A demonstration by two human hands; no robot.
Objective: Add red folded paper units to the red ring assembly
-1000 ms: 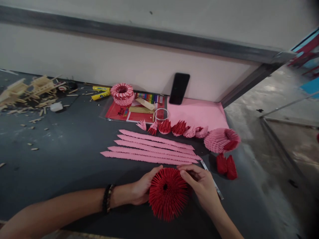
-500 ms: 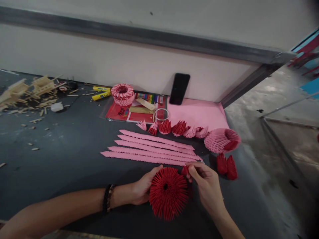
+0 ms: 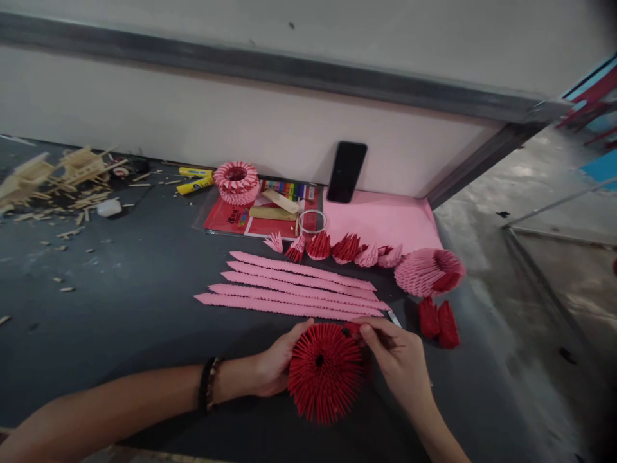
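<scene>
My left hand (image 3: 276,365) is closed around the left side of a round red folded-paper piece (image 3: 326,379), whose pleats radiate from a small dark hole. At its upper right edge, my right hand (image 3: 399,355) pinches a small red folded-paper part (image 3: 353,328). That part seems to touch the round piece, though the fingers partly cover it. Just beyond both hands lie several long pink folded-paper strips (image 3: 294,284), side by side. To the right of my right hand are two small red paper pieces (image 3: 438,323).
A pink paper vessel (image 3: 427,273) lies on its side at the right, by a row of small red and pink paper pieces (image 3: 346,249). A phone (image 3: 347,172) leans against the wall. Yellow glue tubes (image 3: 195,185), a striped paper ring (image 3: 236,183) and wooden models (image 3: 81,168) stand farther left.
My right hand has moved slightly left, bringing the small red part against the upper right edge of the round piece. My left hand keeps its hold.
</scene>
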